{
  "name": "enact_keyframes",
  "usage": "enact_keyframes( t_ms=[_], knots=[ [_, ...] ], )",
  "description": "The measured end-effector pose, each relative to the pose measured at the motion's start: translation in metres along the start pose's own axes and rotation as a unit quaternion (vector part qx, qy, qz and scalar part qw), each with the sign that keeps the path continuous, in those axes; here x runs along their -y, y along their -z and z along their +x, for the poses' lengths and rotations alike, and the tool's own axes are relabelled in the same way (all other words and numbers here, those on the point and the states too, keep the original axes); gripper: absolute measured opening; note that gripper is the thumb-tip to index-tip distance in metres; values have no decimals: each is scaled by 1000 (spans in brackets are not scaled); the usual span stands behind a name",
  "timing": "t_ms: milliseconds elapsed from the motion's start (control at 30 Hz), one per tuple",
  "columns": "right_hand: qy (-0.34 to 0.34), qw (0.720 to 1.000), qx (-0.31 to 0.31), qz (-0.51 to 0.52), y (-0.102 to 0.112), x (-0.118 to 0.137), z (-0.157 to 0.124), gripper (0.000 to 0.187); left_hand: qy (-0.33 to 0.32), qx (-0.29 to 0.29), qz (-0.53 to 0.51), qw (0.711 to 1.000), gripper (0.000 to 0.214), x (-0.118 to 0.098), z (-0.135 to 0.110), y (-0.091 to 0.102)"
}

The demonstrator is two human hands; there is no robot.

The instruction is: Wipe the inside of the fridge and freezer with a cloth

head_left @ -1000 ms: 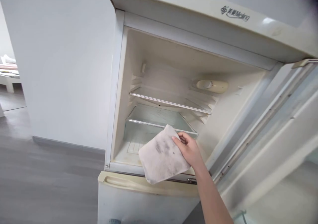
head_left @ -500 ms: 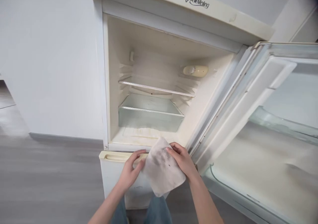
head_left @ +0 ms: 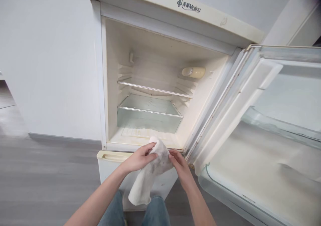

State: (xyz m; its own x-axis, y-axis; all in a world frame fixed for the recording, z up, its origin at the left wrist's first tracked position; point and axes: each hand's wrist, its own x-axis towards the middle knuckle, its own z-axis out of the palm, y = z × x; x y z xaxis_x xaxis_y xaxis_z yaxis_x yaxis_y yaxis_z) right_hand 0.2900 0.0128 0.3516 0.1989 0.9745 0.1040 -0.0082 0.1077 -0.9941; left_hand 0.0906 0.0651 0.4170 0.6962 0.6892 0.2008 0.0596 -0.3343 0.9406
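Observation:
A white cloth (head_left: 144, 186) with grey stains hangs between my two hands, in front of the open fridge compartment. My left hand (head_left: 141, 157) is closed on its upper left part, thumb on top. At the cloth's right edge, my right hand (head_left: 180, 167) pinches it between thumb and fingers. The cloth's lower end droops over the lower door (head_left: 165, 184) of the fridge, above my knees. Behind the hands, the fridge interior (head_left: 155, 55) shows a glass shelf (head_left: 155, 89) and a clear drawer (head_left: 147, 119) below it.
The fridge door (head_left: 296, 95) stands wide open at the right, with clear door bins (head_left: 283, 125). A yellowed lamp cover (head_left: 193, 73) sticks out from the inner right wall. To the left are a white wall (head_left: 55, 69) and grey floor (head_left: 50, 179).
My left hand has moved right and taken hold of the cloth. The cloth was spread flat in my right hand; now it is bunched and its lower end hangs further left.

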Motion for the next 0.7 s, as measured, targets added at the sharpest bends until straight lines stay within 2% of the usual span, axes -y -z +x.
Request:
enact_keyframes(
  t_ms=[67,133,233,467,533,600,700],
  knots=[
    [-59,996,0,62,-2,-11,-4,42,-2,5,-6,1000,16,-4,-1,3],
    [-120,981,38,147,-5,-18,-7,45,-2,16,-30,999,19,-6,-3,5],
    [-158,954,98,236,-10,-19,-9,46,-2,17,-62,998,22,-7,-6,9],
    [-209,938,100,256,-13,-16,-5,36,19,-7,-79,997,44,6,-14,16],
    [-207,940,112,247,-13,-16,-3,31,12,-14,-20,1000,37,4,-18,15],
    [-166,952,118,229,-12,-13,0,26,-22,-9,80,996,25,-3,-23,16],
    [-78,972,108,193,-11,-7,3,31,-96,45,204,973,35,-16,-30,18]
  ],
)
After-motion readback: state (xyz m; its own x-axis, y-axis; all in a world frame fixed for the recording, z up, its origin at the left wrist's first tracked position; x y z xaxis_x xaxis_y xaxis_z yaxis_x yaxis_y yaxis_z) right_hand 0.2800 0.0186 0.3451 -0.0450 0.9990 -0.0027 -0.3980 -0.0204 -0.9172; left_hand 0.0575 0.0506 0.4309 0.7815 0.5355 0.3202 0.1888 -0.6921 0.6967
